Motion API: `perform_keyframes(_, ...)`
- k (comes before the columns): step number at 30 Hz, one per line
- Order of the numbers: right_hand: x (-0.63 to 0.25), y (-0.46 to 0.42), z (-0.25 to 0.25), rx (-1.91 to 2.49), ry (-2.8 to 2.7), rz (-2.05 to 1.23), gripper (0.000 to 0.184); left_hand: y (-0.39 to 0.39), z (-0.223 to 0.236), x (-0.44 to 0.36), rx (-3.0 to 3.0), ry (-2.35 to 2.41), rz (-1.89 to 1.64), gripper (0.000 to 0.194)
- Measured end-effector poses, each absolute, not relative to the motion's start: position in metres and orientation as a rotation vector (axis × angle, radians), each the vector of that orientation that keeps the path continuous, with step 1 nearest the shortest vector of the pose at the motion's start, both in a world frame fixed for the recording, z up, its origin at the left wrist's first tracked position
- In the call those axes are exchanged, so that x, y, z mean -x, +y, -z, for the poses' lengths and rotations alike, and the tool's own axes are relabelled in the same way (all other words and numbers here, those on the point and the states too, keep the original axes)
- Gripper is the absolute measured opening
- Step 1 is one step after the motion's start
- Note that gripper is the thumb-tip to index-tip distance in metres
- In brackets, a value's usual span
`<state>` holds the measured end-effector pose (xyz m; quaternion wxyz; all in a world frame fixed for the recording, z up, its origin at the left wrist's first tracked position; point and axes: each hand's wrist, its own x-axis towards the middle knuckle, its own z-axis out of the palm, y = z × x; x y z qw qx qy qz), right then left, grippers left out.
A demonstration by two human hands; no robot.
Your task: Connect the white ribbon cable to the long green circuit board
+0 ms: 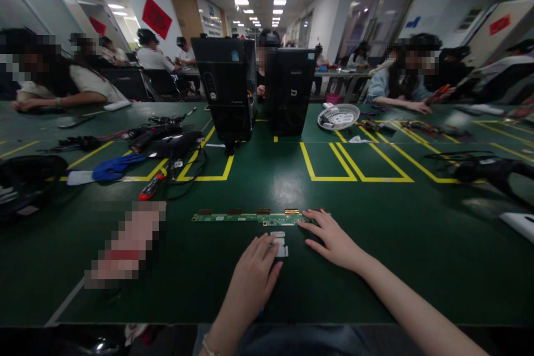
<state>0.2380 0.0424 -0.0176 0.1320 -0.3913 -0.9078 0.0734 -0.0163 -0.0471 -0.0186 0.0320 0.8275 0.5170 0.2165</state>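
Observation:
A long, narrow green circuit board with copper-coloured tabs along its far edge lies crosswise on the table in front of me. My right hand rests with spread fingers at the board's right end, fingertips touching and partly covering it. Just nearer than the board is a small whitish flat piece, perhaps a folded ribbon cable; its exact kind is unclear. Over its left side lies my left hand, fingers stretched out and thumb apart, hiding part of the piece. Neither hand visibly grips anything.
On the green table are a red-and-black screwdriver, a blue glove, a bundle of black cables and a pixelated item. Two black computer cases stand ahead, beside a round white basket. Other people sit around.

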Motion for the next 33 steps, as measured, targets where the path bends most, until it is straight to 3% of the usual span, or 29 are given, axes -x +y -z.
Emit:
perform_keyframes(18,-0.235,0.041,0.015,1.1,-2.69,-0.226,0.052,-0.04,0.031,-0.013,-2.572,1.587,-0.604,0.05)
perform_keyframes(33,-0.235,0.041,0.019,1.074,-2.656,-0.234,0.052,-0.038,0.027,-0.015,-2.604,1.522,-0.519,0.049)
